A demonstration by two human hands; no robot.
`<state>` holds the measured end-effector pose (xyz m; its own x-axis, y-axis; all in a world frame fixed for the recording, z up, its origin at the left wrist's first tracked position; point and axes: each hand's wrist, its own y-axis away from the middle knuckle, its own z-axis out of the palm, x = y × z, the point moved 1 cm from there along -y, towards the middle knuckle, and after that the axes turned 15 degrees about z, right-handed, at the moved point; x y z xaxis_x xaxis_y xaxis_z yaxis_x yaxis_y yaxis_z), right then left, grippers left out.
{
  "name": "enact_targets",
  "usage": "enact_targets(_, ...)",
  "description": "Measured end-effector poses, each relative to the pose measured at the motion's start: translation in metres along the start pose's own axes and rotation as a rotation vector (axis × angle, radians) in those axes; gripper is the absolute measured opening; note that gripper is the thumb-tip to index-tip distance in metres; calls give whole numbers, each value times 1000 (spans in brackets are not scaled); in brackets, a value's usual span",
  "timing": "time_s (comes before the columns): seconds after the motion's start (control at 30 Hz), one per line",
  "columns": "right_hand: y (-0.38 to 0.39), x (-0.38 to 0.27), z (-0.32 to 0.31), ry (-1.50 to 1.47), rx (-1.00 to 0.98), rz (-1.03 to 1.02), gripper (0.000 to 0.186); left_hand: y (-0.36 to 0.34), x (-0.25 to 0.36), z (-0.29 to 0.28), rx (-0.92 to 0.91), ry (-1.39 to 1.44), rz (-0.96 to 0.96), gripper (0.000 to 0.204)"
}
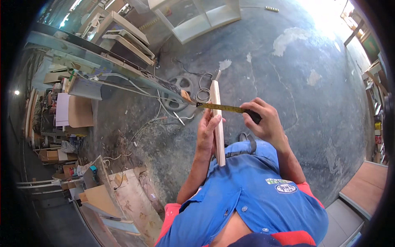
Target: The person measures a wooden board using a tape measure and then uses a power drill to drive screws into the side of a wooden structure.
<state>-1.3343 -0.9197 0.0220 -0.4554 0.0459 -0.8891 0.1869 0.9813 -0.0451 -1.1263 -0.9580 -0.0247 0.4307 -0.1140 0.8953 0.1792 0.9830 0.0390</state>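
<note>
A pale wooden board point(219, 144), narrow and seen nearly edge-on, stands lengthwise in front of my blue shirt. My left hand point(207, 131) is closed around it, with the thumb over the near edge. Across the board's upper part runs the yellow blade of a tape measure point(224, 108), its end sticking out past the board's left side. The dark case of the tape measure sits in my closed right hand point(262, 117), to the right of the board. My right fingers partly cover the case.
A white open cabinet frame point(205, 20) stands on the grey floor ahead. A long metal-edged beam point(119, 66) reaches in from the left. Cables point(158, 119) and a grey wheel-like disc point(181, 84) lie below its end. Boards and boxes point(82, 111) crowd the left; brown panels point(364, 185) are at the right.
</note>
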Motion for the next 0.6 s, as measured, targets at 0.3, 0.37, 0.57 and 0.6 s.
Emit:
enact_targets(0.3, -5, 5, 8, 151, -138, 35, 22, 4, -5, -2, 21, -15, -11, 68)
enact_targets(0.37, -6, 7, 10, 139, -133, 18, 22, 5, -6, -4, 23, -16, -17, 69)
enact_targets(0.57, -8, 12, 13, 147, -152, -3, 23, 7, -6, -7, 51, -7, -26, 72)
enact_targets(0.6, -9, 12, 13, 164, -161, 6, 23, 7, -6, -7, 40, -13, -24, 72)
